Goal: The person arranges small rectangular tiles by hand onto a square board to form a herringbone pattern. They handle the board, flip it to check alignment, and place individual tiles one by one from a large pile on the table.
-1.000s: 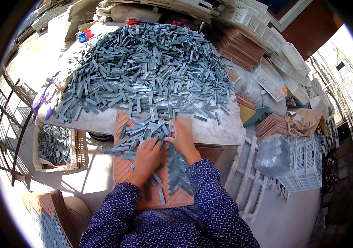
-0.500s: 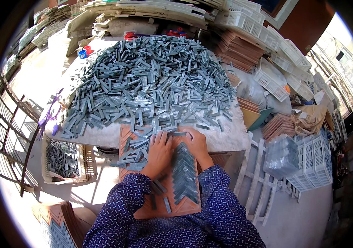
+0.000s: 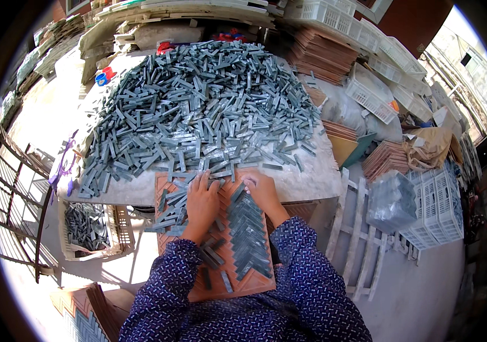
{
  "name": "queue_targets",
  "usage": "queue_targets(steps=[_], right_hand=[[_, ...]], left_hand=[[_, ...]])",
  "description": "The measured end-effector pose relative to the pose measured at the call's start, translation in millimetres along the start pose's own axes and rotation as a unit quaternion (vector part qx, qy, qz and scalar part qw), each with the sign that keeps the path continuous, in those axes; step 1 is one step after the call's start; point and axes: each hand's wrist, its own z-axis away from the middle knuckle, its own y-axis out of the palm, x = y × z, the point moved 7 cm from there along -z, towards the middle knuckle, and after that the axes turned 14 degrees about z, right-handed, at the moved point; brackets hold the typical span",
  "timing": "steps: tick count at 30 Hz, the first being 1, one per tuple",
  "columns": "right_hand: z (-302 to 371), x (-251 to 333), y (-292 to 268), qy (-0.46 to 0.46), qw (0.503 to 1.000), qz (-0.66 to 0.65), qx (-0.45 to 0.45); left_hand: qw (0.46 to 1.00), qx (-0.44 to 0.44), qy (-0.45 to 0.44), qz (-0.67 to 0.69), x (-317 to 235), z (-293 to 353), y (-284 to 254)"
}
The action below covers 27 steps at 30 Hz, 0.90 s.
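Note:
A terracotta-coloured tray with a herringbone pattern of grooves (image 3: 256, 283) lies in front of me, its far end on the table. Along its right side, dark grey-green stone strips (image 3: 249, 236) sit in a herringbone pattern. My right hand (image 3: 264, 192) is at the far end of that pattern, its fingers pinched at a stone strip (image 3: 237, 191). Over the tray's left half is my left hand (image 3: 201, 205), its fingers apart and resting among loose strips (image 3: 169, 216). More loose strips (image 3: 211, 255) lie beside my left wrist; what is under the palm is hidden.
A large heap of stone strips (image 3: 198, 102) covers much of the white-topped table (image 3: 326, 171). A crate (image 3: 115, 228) of strips stands below left. To the right are a pale slatted rack (image 3: 357, 245), a plastic-wrapped stack (image 3: 390, 202) and white crates (image 3: 434, 208).
My right hand has shifted slightly left to the top of the herringbone pattern, where a strip now shows at its fingertips. My left hand has drawn a little away from it. The view has shifted slightly.

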Motion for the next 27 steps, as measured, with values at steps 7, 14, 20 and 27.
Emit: queue_targets(steps=[7,14,20,27], right_hand=[[-2,8,4,-0.057,0.985,0.124,-0.106],[19,27,6,-0.094,0.973,0.198,-0.072],[-6,31,7,-0.014,0.978,0.209,-0.006],[-17,-8,2,0.050,0.996,0.065,-0.031]], left_hand=[[1.000,-0.004,0.013,0.026,-4,-1,0],[0.999,-0.014,0.008,0.035,-4,1,-2],[0.999,-0.011,-0.003,0.045,-5,0,-4],[0.998,-0.019,0.007,0.052,-2,3,0]])
